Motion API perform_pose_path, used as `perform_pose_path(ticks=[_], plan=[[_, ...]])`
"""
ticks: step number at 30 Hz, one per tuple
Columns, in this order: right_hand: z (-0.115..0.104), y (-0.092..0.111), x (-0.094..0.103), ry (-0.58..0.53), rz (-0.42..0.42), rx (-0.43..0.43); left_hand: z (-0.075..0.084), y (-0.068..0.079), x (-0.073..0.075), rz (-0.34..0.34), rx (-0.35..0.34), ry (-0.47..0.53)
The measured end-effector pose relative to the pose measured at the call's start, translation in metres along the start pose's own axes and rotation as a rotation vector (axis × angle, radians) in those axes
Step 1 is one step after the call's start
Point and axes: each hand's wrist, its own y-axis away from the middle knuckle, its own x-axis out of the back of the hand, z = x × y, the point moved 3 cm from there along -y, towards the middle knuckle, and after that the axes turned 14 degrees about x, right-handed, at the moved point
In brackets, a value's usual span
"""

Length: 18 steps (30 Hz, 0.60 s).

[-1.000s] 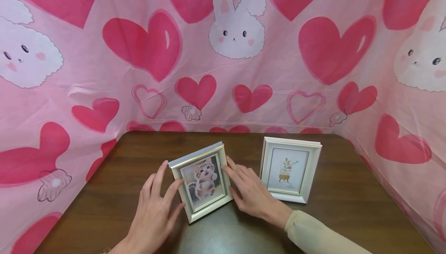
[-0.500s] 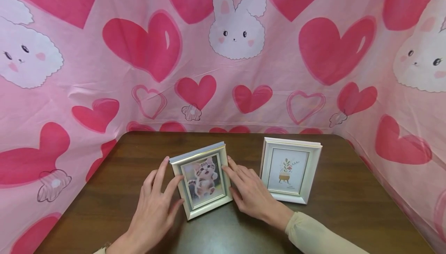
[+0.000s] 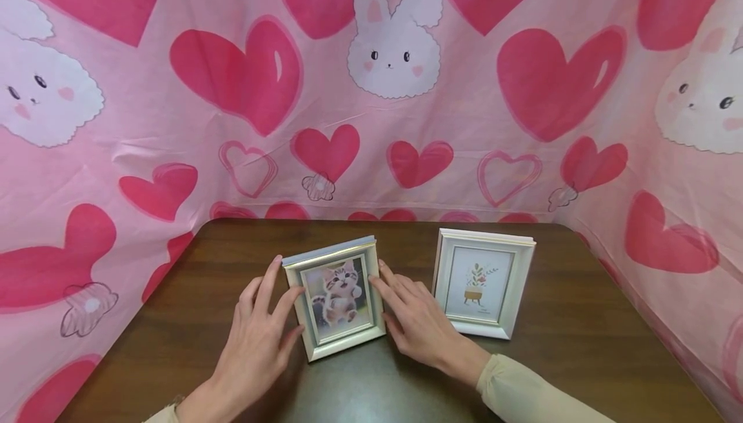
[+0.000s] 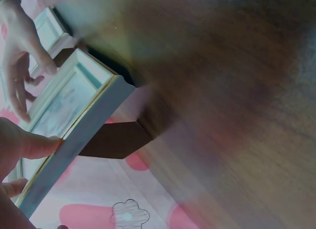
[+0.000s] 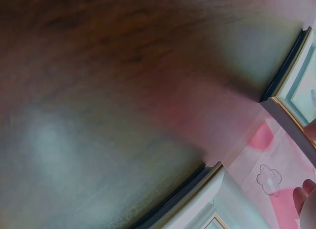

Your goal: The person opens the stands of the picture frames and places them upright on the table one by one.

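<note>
A pale picture frame [image 3: 342, 349] with a kitten picture stands upright at a slight angle, left of the table's middle. My left hand [image 3: 252, 333] grips its left side, a fingertip at the upper corner and the thumb side at the front edge. In the left wrist view a thumb [image 4: 42, 147] rests on the frame's side [image 4: 81, 133], and a brown support leg [image 4: 116, 142] props it behind. My right hand [image 3: 420, 320] holds the right edge, some fingers in front and one partly hidden. A second, plant-picture frame [image 3: 505, 320] stands just right of that hand.
Both frames stand on a dark brown wooden table [image 3: 557, 378]. A pink cloth [image 3: 464, 113] with hearts and rabbits hangs behind the table and along both sides.
The kitten frame's lower left corner has shifted slightly away and to the left, so the frame is turned a little less. My left hand moves with it; the plant frame stays put.
</note>
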Motion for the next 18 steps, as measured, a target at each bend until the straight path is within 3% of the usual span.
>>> perform_pose_path(ticks=[18], plan=[[-0.01,-0.002,0.006,0.067,-0.114,-0.081,-0.005,-0.011,-0.003,-0.003,-0.016,0.018]])
